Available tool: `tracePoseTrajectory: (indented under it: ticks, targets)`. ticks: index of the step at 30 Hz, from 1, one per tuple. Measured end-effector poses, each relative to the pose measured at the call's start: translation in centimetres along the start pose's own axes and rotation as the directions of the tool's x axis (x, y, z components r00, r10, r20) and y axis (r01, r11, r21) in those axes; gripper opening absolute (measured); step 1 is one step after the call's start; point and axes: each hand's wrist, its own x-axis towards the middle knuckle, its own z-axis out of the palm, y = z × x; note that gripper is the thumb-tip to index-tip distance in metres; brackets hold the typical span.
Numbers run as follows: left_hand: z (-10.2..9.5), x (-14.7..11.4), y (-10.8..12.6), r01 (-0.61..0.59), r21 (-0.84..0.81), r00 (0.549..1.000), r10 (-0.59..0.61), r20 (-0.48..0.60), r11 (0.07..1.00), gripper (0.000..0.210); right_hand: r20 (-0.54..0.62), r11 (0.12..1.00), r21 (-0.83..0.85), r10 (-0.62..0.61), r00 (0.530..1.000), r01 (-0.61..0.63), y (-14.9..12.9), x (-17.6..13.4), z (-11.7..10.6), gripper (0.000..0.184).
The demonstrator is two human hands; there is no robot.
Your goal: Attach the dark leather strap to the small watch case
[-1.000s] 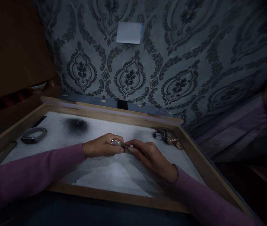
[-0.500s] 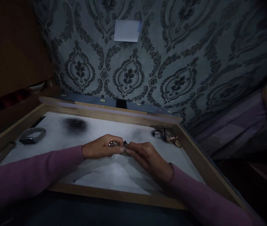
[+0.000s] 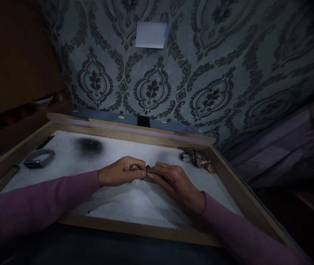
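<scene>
My left hand (image 3: pixel 121 171) is closed around a wristwatch (image 3: pixel 134 167) with a shiny, light-catching case, mostly covered by the fingers. From between the hands shows a small dark piece of its strap (image 3: pixel 147 167). My right hand (image 3: pixel 175 182) pinches at that strap with thumb and forefinger, its tips nearly touching those of the left. Both hands are above the white floor of a shallow wooden tray (image 3: pixel 146 222). How the strap lies inside the fingers is hidden.
A grey band-style watch (image 3: pixel 39 159) lies at the tray's left, near a thin dark strip (image 3: pixel 45 142). Several watches (image 3: pixel 198 158) are heaped at the right. A dark smudge (image 3: pixel 90 146) marks the white floor. Behind, a white card (image 3: pixel 151 35) is on the patterned wall.
The fingertips have closed in on the strap, so less of it and of the shiny case shows. The view has shifted slightly; the other watches lie as before.
</scene>
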Motion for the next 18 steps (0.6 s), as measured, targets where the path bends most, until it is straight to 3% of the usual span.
tracePoseTrajectory:
  ticks: [9,12,15,18]
  targets:
    - [-0.16,0.05,0.01,0.001,0.026,1.000,0.000,-0.029,1.000,0.024,-0.016,0.999,0.043,0.025,1.000,-0.024,-0.30,0.05,-0.02,0.036]
    - [-0.10,0.03,0.01,-0.003,0.034,1.000,0.004,-0.027,0.999,0.025,0.104,0.970,0.211,0.098,0.990,-0.119,-0.49,-0.03,0.13,0.035]
    - [0.00,0.01,-0.10,0.002,0.011,1.000,-0.002,-0.003,1.000,0.025,0.283,0.890,0.373,0.159,0.946,-0.261,-0.82,-0.17,0.04,0.036]
    - [0.10,-0.01,-0.30,0.004,-0.042,1.000,-0.003,0.020,0.999,0.024,0.329,0.849,0.447,0.137,0.934,-0.282,-0.97,-0.15,-0.20,0.042]
